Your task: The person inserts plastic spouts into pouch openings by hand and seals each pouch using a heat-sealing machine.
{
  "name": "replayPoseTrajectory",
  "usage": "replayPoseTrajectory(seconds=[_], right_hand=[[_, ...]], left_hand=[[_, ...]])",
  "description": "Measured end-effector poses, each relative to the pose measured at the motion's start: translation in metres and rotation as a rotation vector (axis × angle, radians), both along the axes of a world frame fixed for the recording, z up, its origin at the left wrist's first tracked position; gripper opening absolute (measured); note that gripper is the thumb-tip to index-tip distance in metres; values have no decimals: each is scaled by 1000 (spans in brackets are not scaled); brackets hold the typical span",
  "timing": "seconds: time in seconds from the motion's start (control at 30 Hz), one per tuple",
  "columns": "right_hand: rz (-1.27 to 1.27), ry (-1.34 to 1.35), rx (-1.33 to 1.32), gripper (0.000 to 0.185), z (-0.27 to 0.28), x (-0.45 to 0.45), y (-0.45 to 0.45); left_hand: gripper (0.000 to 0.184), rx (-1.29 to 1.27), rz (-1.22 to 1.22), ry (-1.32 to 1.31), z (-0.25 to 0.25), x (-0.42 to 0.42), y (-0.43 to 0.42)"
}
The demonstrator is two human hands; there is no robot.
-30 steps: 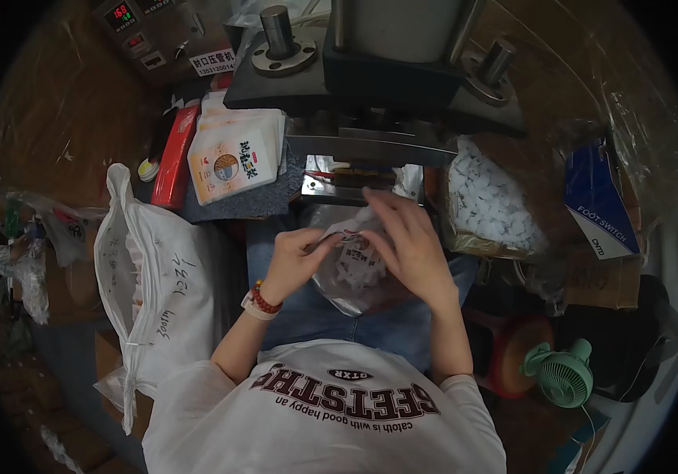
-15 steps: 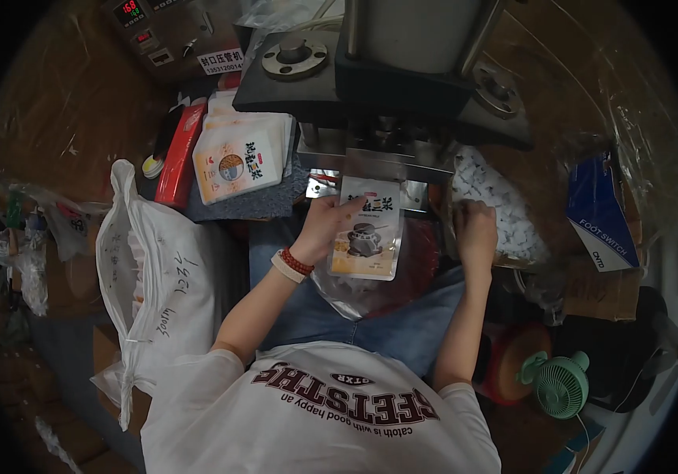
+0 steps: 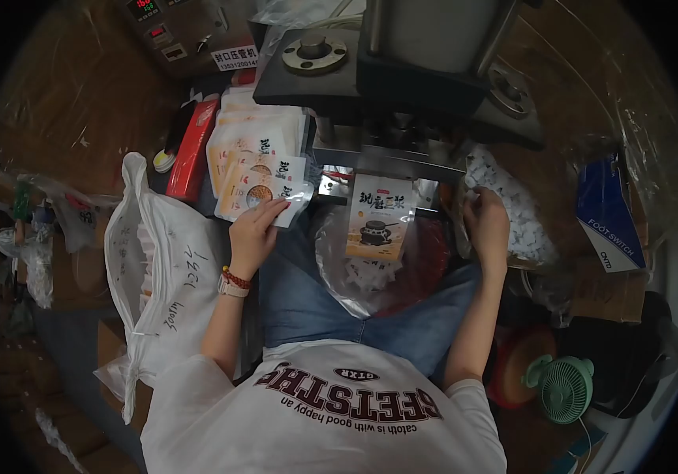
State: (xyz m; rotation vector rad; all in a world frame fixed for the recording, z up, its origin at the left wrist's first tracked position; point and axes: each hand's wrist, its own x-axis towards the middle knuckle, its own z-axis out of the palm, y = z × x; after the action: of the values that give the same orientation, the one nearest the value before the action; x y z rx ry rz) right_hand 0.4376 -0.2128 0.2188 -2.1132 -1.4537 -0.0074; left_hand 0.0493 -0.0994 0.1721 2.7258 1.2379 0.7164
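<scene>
At the front of the pouch stack, my left hand pinches the near edge of a printed pouch between thumb and fingers. Another printed pouch, showing a dark pot, hangs upright with its top edge at the jaws of the press; neither hand touches it. My right hand is at the near left side of a clear bag of small white pieces. Its fingers are curled together, and anything between them is hidden.
Below the hanging pouch, a round plastic-covered container sits between the knees. A white woven sack stands at left, beside a red box. To the right are a blue foot-switch box and a green fan.
My left hand has let go of the pouch at the press and moved left to the stack, taking hold of another. My right hand stays by the white pieces. The view has shifted slightly.
</scene>
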Motion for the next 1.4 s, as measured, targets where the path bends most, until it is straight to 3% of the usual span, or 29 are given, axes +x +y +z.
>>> replayPoseTrajectory(seconds=[0.1,0.23,0.27,0.3,0.33,0.4,0.47,0.53,0.63,0.73,0.77,0.8,0.83,0.9,0.97,1.03,1.07,1.1,1.17,1.33,1.4], right_hand=[[146,-203,-5,27,-4,9,2],[98,-168,-104,26,13,9,-3],[80,-49,83,25,23,0,-11],[68,72,268,23,33,-11,-17],[73,68,262,23,37,-24,-24],[299,600,530,22,43,-58,-42],[538,519,378,27,61,-94,-49],[685,338,416,29,51,-113,-35],[730,317,442,30,46,-114,-31],[764,342,443,31,48,-107,-31],[762,345,440,31,45,-106,-29],[634,314,378,32,39,-104,-26],[507,283,316,33,36,-104,-24],[390,287,342,33,35,-95,-25],[174,335,368,32,41,-79,-28],[4,244,324,33,49,-59,-32],[-111,77,274,29,46,-49,-29],[-110,77,273,29,34,-37,-26],[-301,-147,-118,26,7,-20,-20],[-129,-179,-89,23,-2,-15,-17],[-101,-161,-14,23,-1,-11,-21]], left_hand=[[49,3,28,-130,6,7,-1],[45,-85,21,-220,12,12,-8],[45,-80,21,-230,14,16,-11],[44,-155,11,-410,18,20,-18],[44,-237,2,-585,23,25,-28],[47,-329,-7,-650,42,41,-46],[47,-113,-193,-559,57,57,-54],[46,-118,-248,-505,70,68,-62],[44,-103,-330,-511,75,74,-65],[32,-245,-432,-574,73,76,-65],[23,-438,-390,-624,68,82,-67],[15,-630,-345,-672,61,89,-68],[15,-633,-345,-672,54,95,-66],[24,-1253,-90,-727,34,108,-54],[26,-1266,-104,-825,26,119,-43],[24,-1499,-62,-1055,35,129,-29],[25,-1496,-100,-1104,40,133,-23],[25,-1496,-99,-1106,38,137,-16],[27,-1511,-66,-1112,26,141,-5],[28,-1530,-95,-1104,22,137,1],[36,-1448,-27,-692,35,122,6]])
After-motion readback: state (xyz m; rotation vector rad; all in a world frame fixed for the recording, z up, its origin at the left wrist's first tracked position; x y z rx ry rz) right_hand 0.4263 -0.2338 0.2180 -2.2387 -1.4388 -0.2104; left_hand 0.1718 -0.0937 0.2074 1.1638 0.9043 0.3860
